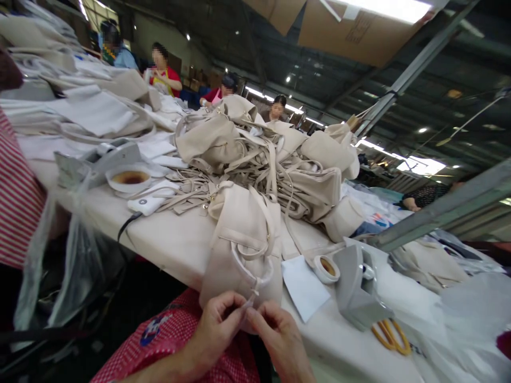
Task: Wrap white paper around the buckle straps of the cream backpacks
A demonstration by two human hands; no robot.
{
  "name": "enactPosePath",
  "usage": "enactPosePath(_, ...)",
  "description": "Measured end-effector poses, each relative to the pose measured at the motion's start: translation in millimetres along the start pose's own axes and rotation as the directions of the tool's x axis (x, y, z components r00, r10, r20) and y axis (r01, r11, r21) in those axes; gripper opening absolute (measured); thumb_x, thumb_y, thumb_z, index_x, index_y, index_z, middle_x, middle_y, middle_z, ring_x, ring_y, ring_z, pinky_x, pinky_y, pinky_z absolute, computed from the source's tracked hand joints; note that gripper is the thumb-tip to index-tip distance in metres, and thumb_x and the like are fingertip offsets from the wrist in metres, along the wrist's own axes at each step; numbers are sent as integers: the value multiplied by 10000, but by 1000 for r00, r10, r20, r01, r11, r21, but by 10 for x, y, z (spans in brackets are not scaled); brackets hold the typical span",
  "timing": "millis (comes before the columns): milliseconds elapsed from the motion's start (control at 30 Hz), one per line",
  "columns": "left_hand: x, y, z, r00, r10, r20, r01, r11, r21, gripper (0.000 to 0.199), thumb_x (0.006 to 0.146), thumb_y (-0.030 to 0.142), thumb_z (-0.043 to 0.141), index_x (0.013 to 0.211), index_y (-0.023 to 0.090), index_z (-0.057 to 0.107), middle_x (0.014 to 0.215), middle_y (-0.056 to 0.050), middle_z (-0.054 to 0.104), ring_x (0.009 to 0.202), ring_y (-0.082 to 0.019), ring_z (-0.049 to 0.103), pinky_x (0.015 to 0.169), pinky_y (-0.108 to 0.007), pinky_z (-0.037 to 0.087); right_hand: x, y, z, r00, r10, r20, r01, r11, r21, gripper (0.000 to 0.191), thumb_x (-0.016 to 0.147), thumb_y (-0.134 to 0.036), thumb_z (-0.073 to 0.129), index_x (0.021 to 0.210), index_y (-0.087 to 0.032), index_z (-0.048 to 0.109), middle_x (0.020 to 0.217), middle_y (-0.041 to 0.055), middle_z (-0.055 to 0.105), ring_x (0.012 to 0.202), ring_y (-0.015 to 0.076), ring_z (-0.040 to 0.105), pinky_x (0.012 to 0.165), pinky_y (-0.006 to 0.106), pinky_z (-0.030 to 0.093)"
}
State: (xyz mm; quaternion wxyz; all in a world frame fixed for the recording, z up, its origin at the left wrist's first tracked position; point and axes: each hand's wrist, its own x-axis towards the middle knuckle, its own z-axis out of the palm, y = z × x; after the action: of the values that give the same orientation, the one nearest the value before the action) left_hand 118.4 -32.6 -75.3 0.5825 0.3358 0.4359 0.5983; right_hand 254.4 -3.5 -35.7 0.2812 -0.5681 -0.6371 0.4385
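A beige backpack-like bag (247, 223) lies at the table's near edge, its base toward me. On it, a looped handle carries a pale wrapping (243, 266) whose ends come together at a small knot or twist. Just below that knot, my left hand (217, 324) pinches a thin whitish strip between thumb and fingers. Close beside it, my right hand (279, 332) is closed in a pinch at the same strip, the fingertips of both hands almost touching. The strip's exact material is too small to make out.
Behind the bag rises a heap of similar beige bags (319, 154) with straps. Tape rolls (326, 268), grey holders (361, 284), a pale sheet (305, 287) and yellow-handled scissors (391, 336) lie to the right. A white corded device (154, 199) sits left. Several people work beyond.
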Motion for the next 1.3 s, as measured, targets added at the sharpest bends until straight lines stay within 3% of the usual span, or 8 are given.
enactPosePath(133,-18,7,-17,998,-8,56,11,998,-57,268,724,410,748,747,147,700,697,-29,610,677,-154,502,631,-251,409,-16,-13,44,999,-4,-34,2,999,-50,414,719,-549,623,512,-216,493,589,-21,468,602,155,443,572,275,344)
enactPosePath(233,-23,55,-26,998,-62,30,65,993,-96,324,697,461,757,690,148,677,641,-14,577,637,-142,474,604,-249,390,-28,-13,65,999,-6,-47,3,998,-55,428,728,-564,619,512,-216,493,594,-19,482,597,154,458,567,269,363)
enactPosePath(433,-10,155,-39,994,-108,-19,107,994,-27,311,668,445,751,690,148,663,658,-11,597,651,-146,498,619,-254,396,-56,88,46,997,-58,45,60,998,-28,347,825,-489,567,621,-211,595,662,1,586,664,178,550,622,264,438)
enactPosePath(567,-14,149,-79,974,-220,-44,211,965,-156,370,591,419,805,761,198,561,579,54,543,534,-109,453,532,-230,338,-58,199,88,993,-110,48,114,988,-102,313,877,-433,559,683,-218,677,706,9,639,682,176,588,640,251,445)
enactPosePath(700,-56,126,-143,956,-291,-39,286,952,-108,367,556,402,830,660,170,565,557,51,530,538,-93,430,518,-221,309,-66,286,206,992,-128,6,127,982,-141,321,871,-462,577,683,-227,689,710,11,639,681,171,593,637,237,442)
enactPosePath(1100,-202,96,-201,905,-421,-63,377,862,-340,320,529,215,747,708,215,482,543,72,556,508,-106,501,516,-223,361,-53,318,450,992,11,127,-47,958,283,363,816,-509,654,943,-179,740,855,55,753,797,230,682,717,279,530)
enactPosePath(1233,-191,81,-193,908,-414,-57,373,864,-338,343,511,182,726,719,217,455,530,83,546,487,-92,481,494,-213,325,-27,373,522,994,34,105,-78,888,453,376,771,-487,705,1007,-195,676,726,13,713,644,197,652,559,258,503)
enactPosePath(1300,-189,71,-189,916,-396,-60,358,876,-322,350,501,169,717,722,215,449,523,91,534,478,-79,460,485,-206,299,-34,370,545,998,42,43,-57,892,449,374,743,-466,722,998,-198,668,740,12,715,656,195,650,558,255,499)
